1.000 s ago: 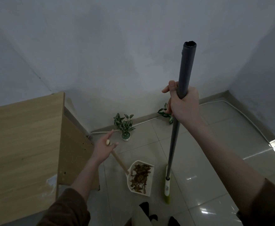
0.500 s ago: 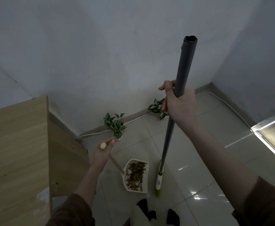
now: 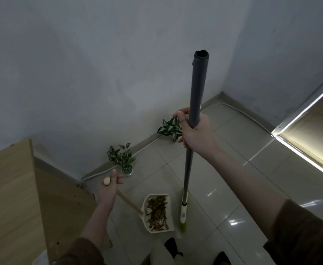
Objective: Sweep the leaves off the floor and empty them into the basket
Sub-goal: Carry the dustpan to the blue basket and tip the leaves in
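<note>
Seemingly the sweeping is finishing: the leaves [image 3: 157, 213] are lying heaped in the dustpan [image 3: 169, 211] on the floor at six o'clock. The left hand [image 3: 109, 188] is gripping the dustpan's wooden handle [image 3: 130, 202], while the right hand [image 3: 197, 132] is clenching the broom [image 3: 195, 104], standing upright just beside the pan. No basket is showing, so emptying is likely calling for a level lift and carry.

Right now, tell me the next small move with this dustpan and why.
Probably lift the white dustpan level by its wooden handle. The left hand already grips the handle's top, the pile of dry brown leaves sits inside the pan, and the grey-handled broom stands beside it in the right hand. No basket is in view.
</note>
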